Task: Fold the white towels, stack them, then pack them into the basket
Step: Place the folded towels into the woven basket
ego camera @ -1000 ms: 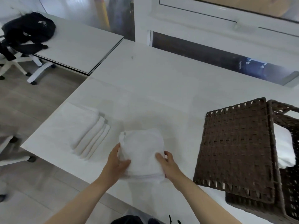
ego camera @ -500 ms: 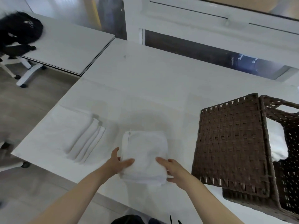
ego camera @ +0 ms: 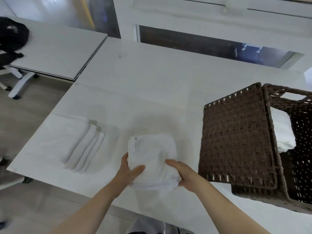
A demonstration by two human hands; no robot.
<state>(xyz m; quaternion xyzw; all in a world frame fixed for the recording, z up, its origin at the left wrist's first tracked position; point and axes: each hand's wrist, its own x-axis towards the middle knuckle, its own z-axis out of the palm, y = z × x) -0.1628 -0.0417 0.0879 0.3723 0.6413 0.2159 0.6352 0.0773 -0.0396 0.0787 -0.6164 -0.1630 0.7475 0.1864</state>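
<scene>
Both hands hold the stack (ego camera: 152, 159) of folded white towels at the near edge of the desk (ego camera: 152, 85). The left hand (ego camera: 129, 171) grips its left side, thumb lying across the top and fingers curled out of sight underneath; the right hand (ego camera: 183, 173) grips the near right corner the same way. The stack seems just lifted or about to be — whether its far end rests on the desk is hard to tell.

The step in hand looks like carrying this stack into the basket (ego camera: 276, 142) at the right. To do it well, keep both hands pressing inward and thumbs down on top so the layers do not slide, keep the stack level, and bring it round to the basket's open mouth, which faces right of the woven wall nearest the stack. One towel (ego camera: 282, 130) already lies inside, so the stack should go beside or on it without crumpling it.

A second pile (ego camera: 76, 141) of flat towels lies well to the left on the desk — apparently not yet packed.

Hidden or unclear: the fingers under the stack, how many towels it holds, the basket's right part, cut by the frame edge, and much of its interior. A dark bag (ego camera: 12, 36) sits on another table at far left, partly cut off.
</scene>
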